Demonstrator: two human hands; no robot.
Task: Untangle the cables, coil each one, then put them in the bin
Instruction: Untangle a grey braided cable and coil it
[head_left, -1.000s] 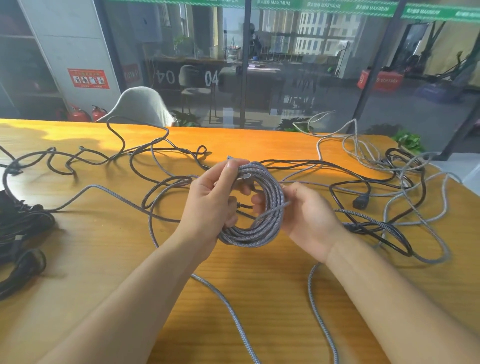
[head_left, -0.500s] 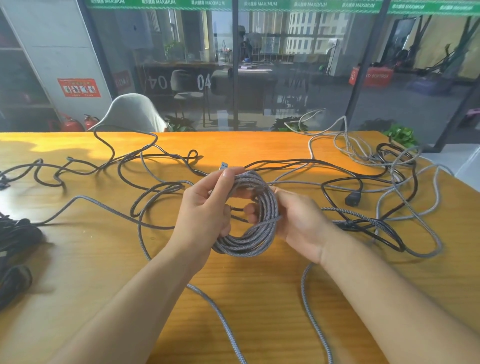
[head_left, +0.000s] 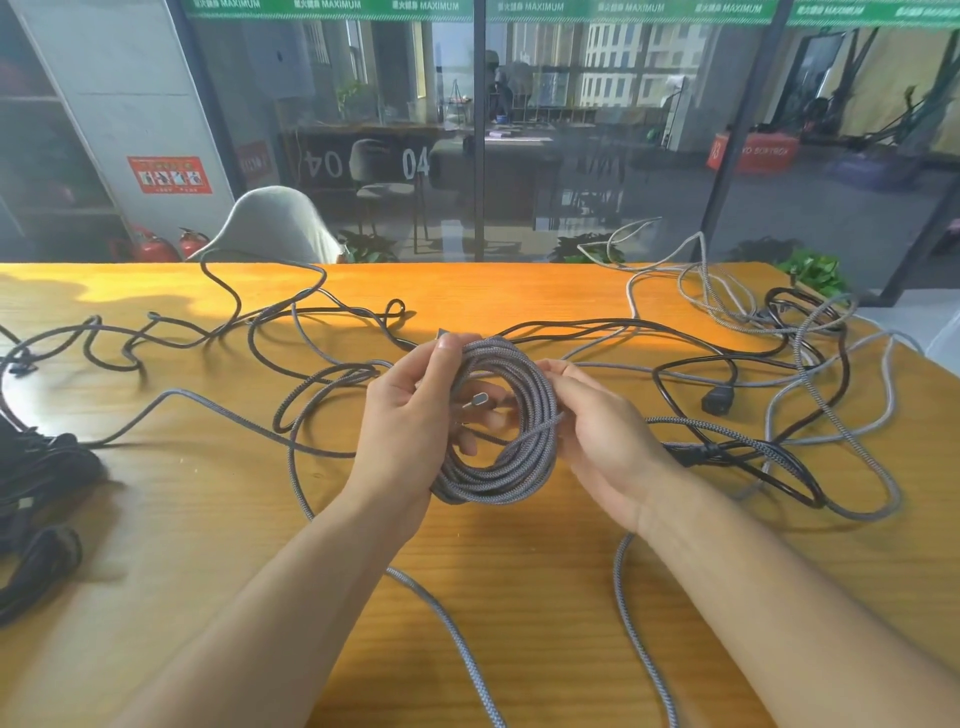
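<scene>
A coil of grey braided cable is held above the wooden table between both hands. My left hand grips the coil's left side, thumb pressed on the top strands. My right hand holds the right side, fingers curled round the strands. A metal connector end pokes into the coil's middle. Loose black cable snakes over the table's left, and tangled black and grey cables lie on the right. No bin is visible.
A heap of black cables sits at the table's left edge. Two grey braided strands run toward the near edge. A pale chair stands behind the table, with a glass wall beyond it.
The coil has stayed between both hands. A connector end now shows inside the coil's ring. The view has tilted slightly, with hands a little higher over the table.
</scene>
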